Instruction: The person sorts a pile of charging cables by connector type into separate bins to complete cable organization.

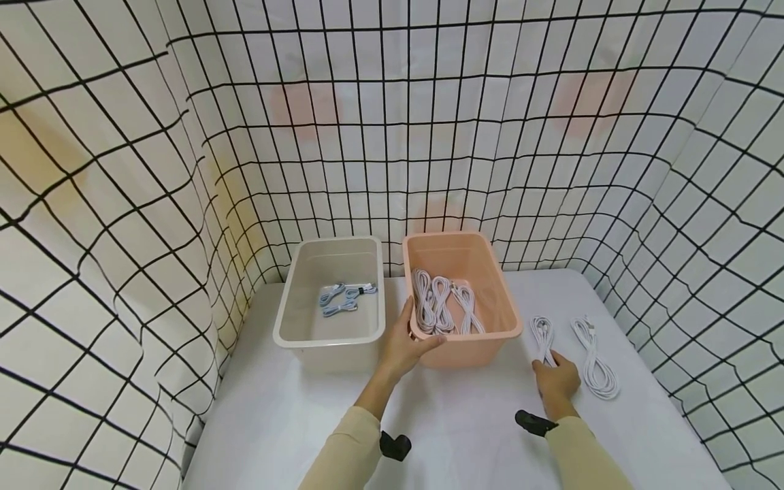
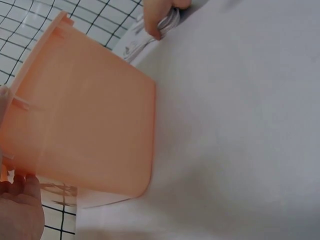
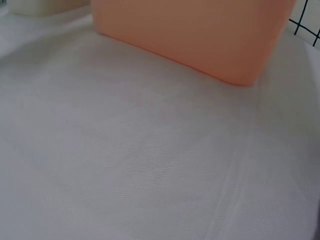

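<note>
My left hand grips the front left corner of an orange plastic bin, thumb over the rim and fingers along its left side. Inside that bin lie several coiled white cables. To the right of it, my right hand pinches the near end of a coiled white cable on the table. The left wrist view also has the right hand over this cable, beyond the bin wall. A second coiled white cable lies just right of my right hand.
A beige bin stands left of the orange one, with small light-blue cable bundles in it. Black wire grid panels rise at the back and both sides of the white-covered table.
</note>
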{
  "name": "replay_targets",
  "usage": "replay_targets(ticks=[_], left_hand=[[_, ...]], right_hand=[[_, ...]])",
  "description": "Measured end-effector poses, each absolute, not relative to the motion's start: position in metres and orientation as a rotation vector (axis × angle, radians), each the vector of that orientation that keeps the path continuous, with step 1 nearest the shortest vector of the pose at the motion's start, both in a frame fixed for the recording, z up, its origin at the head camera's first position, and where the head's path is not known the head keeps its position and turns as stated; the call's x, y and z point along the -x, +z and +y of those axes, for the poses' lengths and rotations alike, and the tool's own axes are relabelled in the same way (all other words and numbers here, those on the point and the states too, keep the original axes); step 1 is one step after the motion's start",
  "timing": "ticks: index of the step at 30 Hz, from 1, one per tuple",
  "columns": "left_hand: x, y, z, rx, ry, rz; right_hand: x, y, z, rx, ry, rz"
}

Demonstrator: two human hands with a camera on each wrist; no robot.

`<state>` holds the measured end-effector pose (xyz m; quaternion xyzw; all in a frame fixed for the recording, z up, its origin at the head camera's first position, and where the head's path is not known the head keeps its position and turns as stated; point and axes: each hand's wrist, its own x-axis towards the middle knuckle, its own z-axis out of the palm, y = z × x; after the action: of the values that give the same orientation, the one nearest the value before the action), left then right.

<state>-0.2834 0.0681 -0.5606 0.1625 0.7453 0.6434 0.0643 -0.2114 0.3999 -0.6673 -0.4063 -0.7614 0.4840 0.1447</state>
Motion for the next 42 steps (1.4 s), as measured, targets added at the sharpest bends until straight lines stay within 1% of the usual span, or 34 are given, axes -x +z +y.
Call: replay_targets(ticks=[8,16,23,30,36,42], left_hand=[[0.284,-0.56,0.068,-0.489,1.931,2.27],[0.283,-0.56,0.069,-0.489,1.909,2.283],[0.283,-0.56,0.068,-0.512,1.969,2.251],[0.283,-0.56,0.071,-0.532,1.981,2.222],[0.284,-0.56,0.072,-0.538,2.001,2.207],[0.284,-0.561,0.071,-0.511,1.98,2.226]], right_hand=[[0.206,-0.671,0.399,1.12,1.449,-2.111],[0.197,-0.665,0.416,1.007,1.432,-2.061],[0.193,-0.645,0.433,0.932,1.404,-2.196],[0.19,-0.625,0.442,0.795,1.349,-2.335],[0.19,-0.608,0.44,0.729,1.375,-2.373],[0.194,-0.581,0.436,0.698,1.393,-2.328]])
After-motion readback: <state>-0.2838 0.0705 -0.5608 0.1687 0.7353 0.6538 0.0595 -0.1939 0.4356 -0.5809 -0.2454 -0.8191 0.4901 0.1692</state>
